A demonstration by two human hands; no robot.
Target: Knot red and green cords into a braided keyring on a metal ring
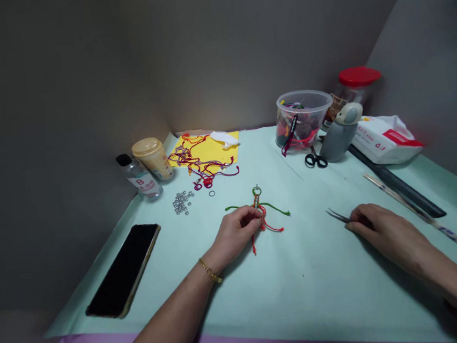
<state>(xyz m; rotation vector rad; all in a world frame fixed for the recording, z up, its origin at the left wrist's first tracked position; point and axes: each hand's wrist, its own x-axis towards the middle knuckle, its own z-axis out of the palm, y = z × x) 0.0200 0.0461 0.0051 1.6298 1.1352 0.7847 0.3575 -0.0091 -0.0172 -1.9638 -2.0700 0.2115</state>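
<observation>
In the head view, the left hand (236, 229) pinched a knotted cord piece (256, 200) between thumb and fingertips, near the middle of the pale green sheet (321, 297). The piece lay with its ring (257, 191) at the far end; green ends spread left and right, and red ends trailed toward the right and the near side. The right hand (392, 236), well apart to the right, gripped tweezers (337, 215), their tips pointing left, away from the cord. To the far left of the piece were small metallic beads (181, 203) in a loose pile and tangled purple and red cords (203, 166), partly on yellow paper (206, 151). A phone (125, 270) lay near left. Scissors (315, 159) rested at the far right, beside a grey bird-shaped container (339, 138) and a clear tub (304, 115) of cords.
</observation>
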